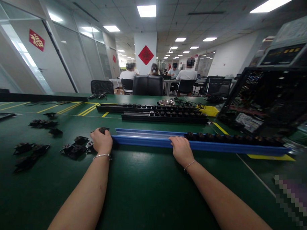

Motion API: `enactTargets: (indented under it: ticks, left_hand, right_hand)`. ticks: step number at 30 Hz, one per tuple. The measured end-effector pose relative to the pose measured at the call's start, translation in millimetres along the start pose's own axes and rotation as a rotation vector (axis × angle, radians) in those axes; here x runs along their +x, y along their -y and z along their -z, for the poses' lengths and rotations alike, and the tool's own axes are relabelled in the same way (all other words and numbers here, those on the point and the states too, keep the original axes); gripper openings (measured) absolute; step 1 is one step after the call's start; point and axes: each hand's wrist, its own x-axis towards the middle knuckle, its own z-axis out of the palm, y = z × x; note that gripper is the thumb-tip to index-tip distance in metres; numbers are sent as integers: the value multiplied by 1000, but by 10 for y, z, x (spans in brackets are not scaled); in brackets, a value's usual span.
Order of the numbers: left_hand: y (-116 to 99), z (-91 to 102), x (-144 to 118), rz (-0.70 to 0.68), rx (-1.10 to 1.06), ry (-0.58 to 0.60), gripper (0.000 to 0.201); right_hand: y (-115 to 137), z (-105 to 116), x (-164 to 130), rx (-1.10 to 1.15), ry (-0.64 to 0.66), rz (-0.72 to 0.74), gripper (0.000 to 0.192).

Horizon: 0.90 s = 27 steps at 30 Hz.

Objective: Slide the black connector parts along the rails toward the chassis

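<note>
The left hand (101,139) curls its fingers around a small black part (103,130) at the blue rail's (144,140) left end. The right hand (180,148) grips the rail's near edge on the green bench (136,189). More black parts (235,138) sit in the rail past those fingers.

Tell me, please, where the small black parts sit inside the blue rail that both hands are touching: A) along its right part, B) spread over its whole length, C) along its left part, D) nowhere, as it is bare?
A: the row of small black parts fills the blue rail to the right of the right hand, while the stretch toward the left hand is bare.
</note>
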Motion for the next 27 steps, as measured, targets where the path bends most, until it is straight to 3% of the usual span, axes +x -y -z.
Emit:
enactTargets:
  ticks: [5,11,27]
  left_hand:
    - [51,41,43,-33,48,-165,38]
    - [79,60,28,-20,174,-235,37]
    - [87,-2,31,79,183,-135,33]
  right_hand:
    - [0,12,-1,-14,5,7,28]
    - [0,19,-5,-6,-6,10,27]
    - [-29,-1,-8,3,-15,39,27]
